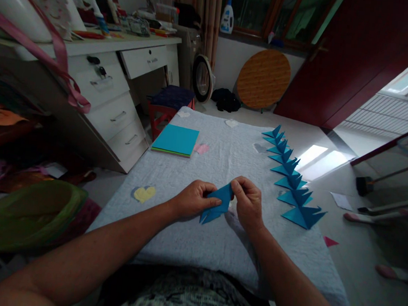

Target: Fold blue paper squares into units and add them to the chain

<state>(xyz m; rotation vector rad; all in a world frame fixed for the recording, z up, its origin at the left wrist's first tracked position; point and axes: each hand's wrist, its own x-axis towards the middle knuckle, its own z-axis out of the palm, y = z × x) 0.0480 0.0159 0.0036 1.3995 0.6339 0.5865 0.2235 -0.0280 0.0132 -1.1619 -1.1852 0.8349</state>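
Note:
A folded blue paper piece (217, 204) with pointed ends is held just above the grey quilted table cover (195, 171). My left hand (193, 199) pinches its left side with thumb and fingers. My right hand (247, 201) pinches its upper right corner, fingers closed. A row of several finished blue folded paper pieces (289, 177) lies along the right side of the cover, running from far to near. A stack of square paper sheets (175, 140), blue on top, sits at the far left of the cover.
A white desk with drawers (118, 86) stands at the left, cluttered on top. A green bag (28, 210) lies at the near left. A round wooden board (263, 78) leans on the far wall. Small heart-shaped patches (144, 193) mark the cover. Someone's feet (356, 217) show at the right.

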